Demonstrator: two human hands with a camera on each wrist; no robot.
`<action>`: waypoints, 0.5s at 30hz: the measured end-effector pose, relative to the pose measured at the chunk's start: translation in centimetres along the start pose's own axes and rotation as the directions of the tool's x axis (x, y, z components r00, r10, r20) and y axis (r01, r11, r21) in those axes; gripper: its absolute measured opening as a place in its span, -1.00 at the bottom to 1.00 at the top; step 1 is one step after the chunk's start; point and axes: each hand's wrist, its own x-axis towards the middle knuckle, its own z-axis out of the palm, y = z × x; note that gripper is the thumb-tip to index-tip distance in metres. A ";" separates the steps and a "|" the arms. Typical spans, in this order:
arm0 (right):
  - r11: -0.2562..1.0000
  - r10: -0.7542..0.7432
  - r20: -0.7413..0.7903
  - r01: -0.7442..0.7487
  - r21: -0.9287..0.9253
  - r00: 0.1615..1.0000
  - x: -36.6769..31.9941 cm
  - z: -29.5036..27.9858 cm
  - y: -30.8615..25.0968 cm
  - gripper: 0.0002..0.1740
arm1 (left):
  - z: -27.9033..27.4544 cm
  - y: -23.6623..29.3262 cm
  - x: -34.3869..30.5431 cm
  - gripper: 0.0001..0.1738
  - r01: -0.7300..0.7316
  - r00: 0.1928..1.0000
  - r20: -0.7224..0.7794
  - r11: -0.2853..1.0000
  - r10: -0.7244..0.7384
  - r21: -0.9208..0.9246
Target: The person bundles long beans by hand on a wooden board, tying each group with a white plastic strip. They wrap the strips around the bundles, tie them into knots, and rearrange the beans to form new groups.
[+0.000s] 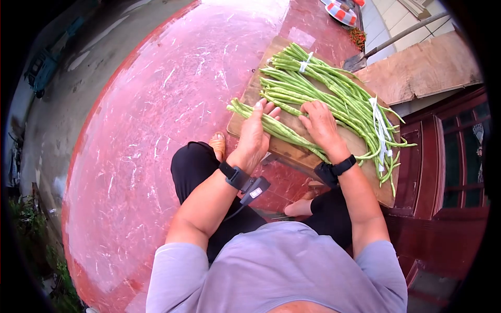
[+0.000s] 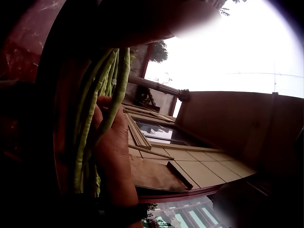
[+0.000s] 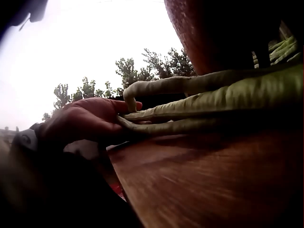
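My left hand [image 1: 253, 136] holds a small bunch of long green beans [image 1: 287, 133] near one end, thumb along the top. The bunch slants over the near edge of a wooden board [image 1: 237, 125], its other end passing under my right forearm. In the right wrist view, bean tips lie against the left hand [image 3: 90, 121]. My right hand [image 1: 322, 124] is over the board with fingers bent, pinching at the end of a loose bean [image 1: 284, 107]. Beside it lies a larger pile of long beans [image 1: 334, 96], with white ties [image 1: 304, 65] round parts of it.
The board rests on a low support in front of my knees. A wooden plank [image 1: 417, 68] and a shovel [image 1: 357, 61] stand beyond it. Dark red doors [image 1: 417, 172] are close on the right. Red painted floor [image 1: 141, 115] spreads to the left.
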 end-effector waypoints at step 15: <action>0.605 0.296 0.016 -0.200 0.771 0.955 -1.6 -1.3 -4.5 -0.85 | 1.9 0.3 -1.4 -0.36 -0.011 0.914 0.405 0.999 0.025 -0.038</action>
